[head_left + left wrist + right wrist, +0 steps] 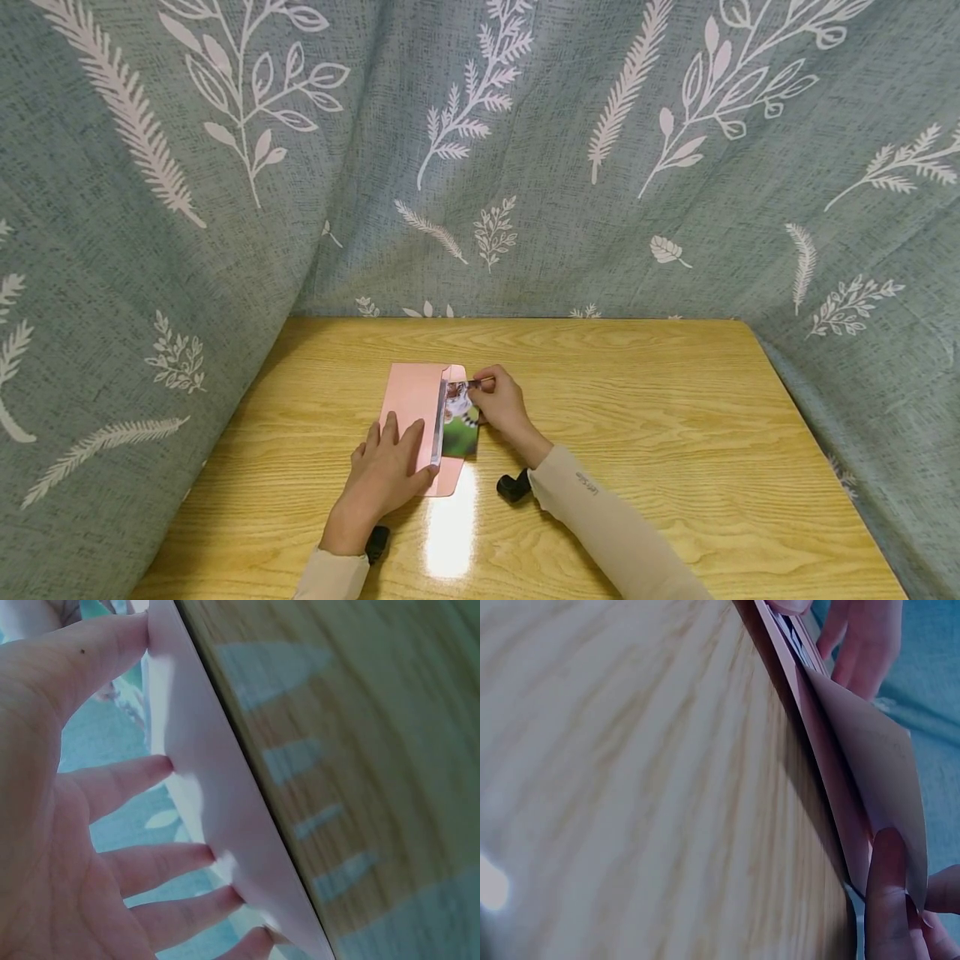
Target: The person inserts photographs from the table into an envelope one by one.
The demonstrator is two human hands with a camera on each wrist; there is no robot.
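A pink envelope (412,387) lies on the wooden table with its flap turned to the right. My left hand (386,467) rests on it with fingers spread, and in the left wrist view those fingertips press on the pink paper (217,802). Partly out of the envelope's opening is a glossy photo card (461,433) with green and white on its face. My right hand (501,407) pinches this card by its upper right corner. From the right wrist view, the card's pale back (877,742) slants up off the flap between thumb and fingers.
The wooden table (637,392) extends to both sides of the envelope. A grey-green curtain (555,275) with white leaf prints hangs behind and along the sides. Black wrist devices (513,486) sit beneath the forearms. Bright glare lies in front of the envelope.
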